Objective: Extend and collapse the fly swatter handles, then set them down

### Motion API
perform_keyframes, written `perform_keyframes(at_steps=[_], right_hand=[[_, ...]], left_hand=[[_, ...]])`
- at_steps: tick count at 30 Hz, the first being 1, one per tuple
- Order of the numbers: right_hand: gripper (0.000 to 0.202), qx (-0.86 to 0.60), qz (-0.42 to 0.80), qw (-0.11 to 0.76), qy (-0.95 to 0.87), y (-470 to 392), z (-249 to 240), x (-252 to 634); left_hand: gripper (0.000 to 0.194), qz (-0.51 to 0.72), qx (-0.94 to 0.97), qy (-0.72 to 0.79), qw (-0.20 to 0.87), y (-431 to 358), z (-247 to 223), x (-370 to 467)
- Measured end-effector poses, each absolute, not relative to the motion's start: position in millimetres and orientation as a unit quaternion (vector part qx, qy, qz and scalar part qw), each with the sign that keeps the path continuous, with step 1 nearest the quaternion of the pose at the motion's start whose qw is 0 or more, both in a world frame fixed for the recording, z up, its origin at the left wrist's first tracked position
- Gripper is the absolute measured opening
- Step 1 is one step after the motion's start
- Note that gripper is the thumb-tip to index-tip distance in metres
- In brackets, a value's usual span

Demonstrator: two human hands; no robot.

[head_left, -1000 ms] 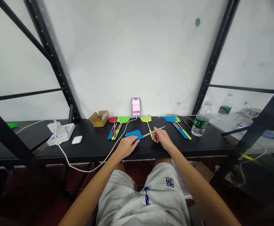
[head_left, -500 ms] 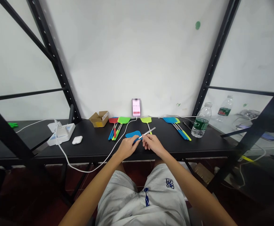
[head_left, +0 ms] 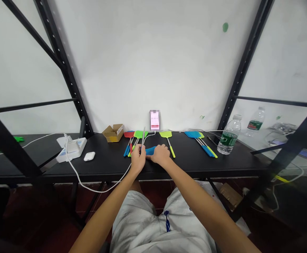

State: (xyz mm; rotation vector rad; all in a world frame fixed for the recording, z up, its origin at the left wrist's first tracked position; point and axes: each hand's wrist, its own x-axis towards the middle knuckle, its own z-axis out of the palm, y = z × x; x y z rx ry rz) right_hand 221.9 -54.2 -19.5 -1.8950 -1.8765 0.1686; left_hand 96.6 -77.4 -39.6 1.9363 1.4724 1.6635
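Observation:
My left hand [head_left: 138, 159] is closed around the lower part of a metal rod [head_left: 143, 135], which points up and slightly right. In the earlier picture this rod has a blue handle; now my fingers mostly hide it. Beside it, my right hand [head_left: 161, 154] grips a blue mesh fly swatter head [head_left: 150, 151] at its right side, fingers partly hidden. A single green fly swatter [head_left: 166, 134] lies just behind my right hand. Left of centre, behind my left hand, lie a red fly swatter [head_left: 129, 134] and a green fly swatter [head_left: 138, 134], with several handles together.
Blue and green fly swatters [head_left: 193, 135] lie at the right, near a water bottle [head_left: 229, 137]. A phone [head_left: 155, 120] leans on the wall. At left are a small cardboard box [head_left: 113, 134], a white earbud case [head_left: 89, 156], a power strip [head_left: 73, 151] and a white cable [head_left: 77, 173].
The metal rod has swung from a low rightward slant to nearly upright in my left hand. My right hand has left the rod and taken hold of the blue swatter head.

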Motion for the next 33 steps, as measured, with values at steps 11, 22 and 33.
perform_keyframes(at_steps=[11, 22, 33], right_hand=[[0.04, -0.519, 0.364, 0.415, -0.653, -47.2, -20.4, 277.6], [0.038, -0.364, 0.449, 0.673, -0.461, -68.1, -25.9, 347.1], [0.036, -0.305, 0.502, 0.681, -0.439, -61.9, -36.5, 352.6]], left_hand=[[0.032, 0.561, 0.661, 0.476, 0.149, -86.2, -33.6, 102.0], [0.039, 0.422, 0.773, 0.403, 0.249, -93.4, -27.5, 108.3], [0.038, 0.377, 0.761, 0.426, 0.313, -91.7, -28.0, 112.1]])
